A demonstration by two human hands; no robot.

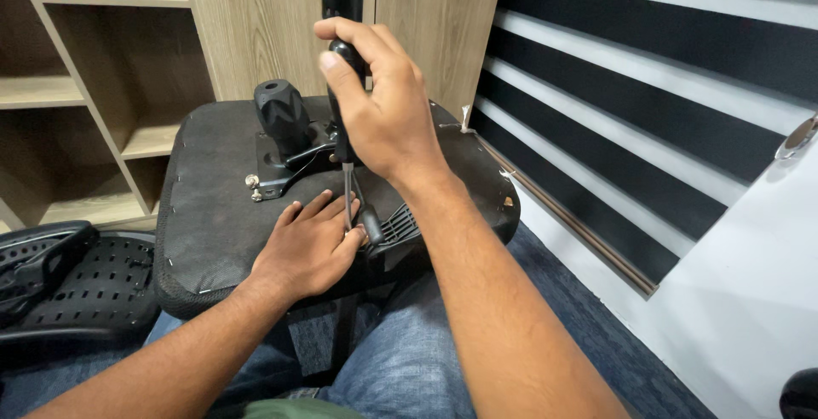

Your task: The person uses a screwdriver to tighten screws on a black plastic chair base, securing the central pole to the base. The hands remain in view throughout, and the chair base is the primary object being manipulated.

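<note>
Both hands on upright screwdriver over upturned chair seat

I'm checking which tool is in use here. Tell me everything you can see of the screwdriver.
The screwdriver stands almost upright over the upturned chair seat. Its black handle looks like plastic or rubber; the thin metal shaft runs down from it. The right hand grips the handle from above. The left hand lies flat on the seat, its fingers steadying the shaft near the tip, which is hidden among them.

Wore blue denim jeans over both legs, faded along the thighs. Showed a strip of olive-green shirt hem at the lower edge. Had bare forearms, sleeveless to the elbows, both hands ungloved, ringless.
</note>
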